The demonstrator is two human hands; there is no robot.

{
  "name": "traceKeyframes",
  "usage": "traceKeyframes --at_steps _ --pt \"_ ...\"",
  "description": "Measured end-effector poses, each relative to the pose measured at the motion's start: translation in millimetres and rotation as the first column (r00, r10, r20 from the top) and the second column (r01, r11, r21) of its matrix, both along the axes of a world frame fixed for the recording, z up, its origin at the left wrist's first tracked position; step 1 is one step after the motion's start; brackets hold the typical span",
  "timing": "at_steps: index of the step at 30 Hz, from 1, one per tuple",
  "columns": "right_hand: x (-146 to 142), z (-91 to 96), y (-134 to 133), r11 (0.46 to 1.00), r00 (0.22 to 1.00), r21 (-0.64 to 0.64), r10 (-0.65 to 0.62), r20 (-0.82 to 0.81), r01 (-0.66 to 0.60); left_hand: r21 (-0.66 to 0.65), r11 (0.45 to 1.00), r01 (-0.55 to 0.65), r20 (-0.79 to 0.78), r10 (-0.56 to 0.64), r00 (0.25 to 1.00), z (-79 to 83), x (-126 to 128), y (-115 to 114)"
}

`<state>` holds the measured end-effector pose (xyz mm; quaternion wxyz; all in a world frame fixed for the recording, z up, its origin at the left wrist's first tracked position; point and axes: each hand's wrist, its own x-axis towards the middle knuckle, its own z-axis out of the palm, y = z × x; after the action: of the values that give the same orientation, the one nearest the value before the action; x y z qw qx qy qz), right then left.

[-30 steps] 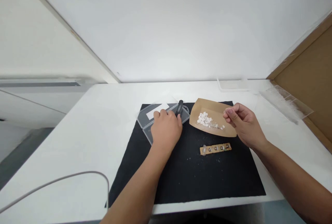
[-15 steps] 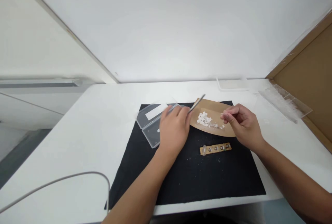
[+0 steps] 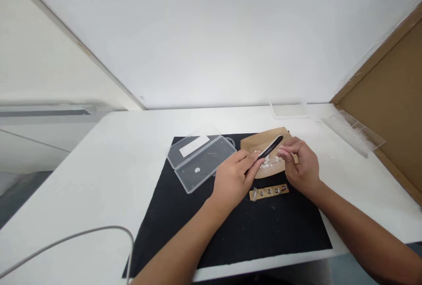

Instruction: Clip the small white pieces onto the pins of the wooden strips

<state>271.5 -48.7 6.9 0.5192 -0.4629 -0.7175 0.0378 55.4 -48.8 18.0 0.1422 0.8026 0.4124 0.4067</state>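
My left hand (image 3: 233, 177) is closed around a nail file (image 3: 272, 146), dark on its face with a pale edge, which slants up to the right over a brown paper tray (image 3: 250, 142). Small white flakes (image 3: 266, 162) lie in the tray, partly behind my fingers. Above the tray's right side my right hand (image 3: 301, 164) makes a pinch, thumb against fingertips; whatever sits between them is too small to name. The file's tip is close to these fingertips; I cannot tell whether they touch. Just below lies a tan strip (image 3: 273, 191) with several small metal studs and a clear piece at its left end.
An opened clear plastic case (image 3: 204, 168) with a white label lies left of the tray on a black mat (image 3: 257, 232). At the back right are a clear tray (image 3: 352, 131) of thin translucent pieces and a shallow clear lid (image 3: 290, 110). A cable (image 3: 99, 228) curves at front left.
My left hand has moved right and down from over the clear case to the paper tray, bringing the nail file near my right fingertips. My right hand keeps its pinch.
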Motion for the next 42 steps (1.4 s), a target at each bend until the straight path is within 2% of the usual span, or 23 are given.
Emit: traceKeyframes --at_steps 6,13,18,27,33,39,42 --pt "-1 0.6 7 0.991 0.987 0.136 -0.034 0.155 0.012 -0.052 0.999 0.011 0.074 -0.008 0.997 2.5 4 -4" --pt "-1 8.4 8 0.969 0.964 0.245 -0.05 0.26 -0.016 0.079 0.996 -0.033 -0.001 0.034 0.999 1.5 6 -6" --pt "-1 14.5 6 0.97 0.962 0.24 -0.101 0.254 0.039 0.112 0.989 -0.101 -0.069 0.109 0.992 -0.3 5 -8" --pt "-7 19.9 -1 0.987 1.0 0.159 0.026 0.01 -0.027 0.176 0.981 -0.078 -0.041 0.086 0.995 1.4 7 -10" --pt "-5 17.4 2 0.991 0.986 0.134 -0.005 0.168 -0.018 0.246 0.964 -0.104 -0.067 0.124 0.99 -1.4 7 -8" --pt "-8 9.5 4 0.988 0.974 0.153 -0.045 0.221 0.011 0.24 0.963 -0.122 -0.097 0.149 0.984 0.3 9 -11" --pt "-9 8.9 8 0.981 0.965 0.181 -0.108 0.238 0.065 0.226 0.967 -0.117 -0.078 0.138 0.987 1.9 11 -12"
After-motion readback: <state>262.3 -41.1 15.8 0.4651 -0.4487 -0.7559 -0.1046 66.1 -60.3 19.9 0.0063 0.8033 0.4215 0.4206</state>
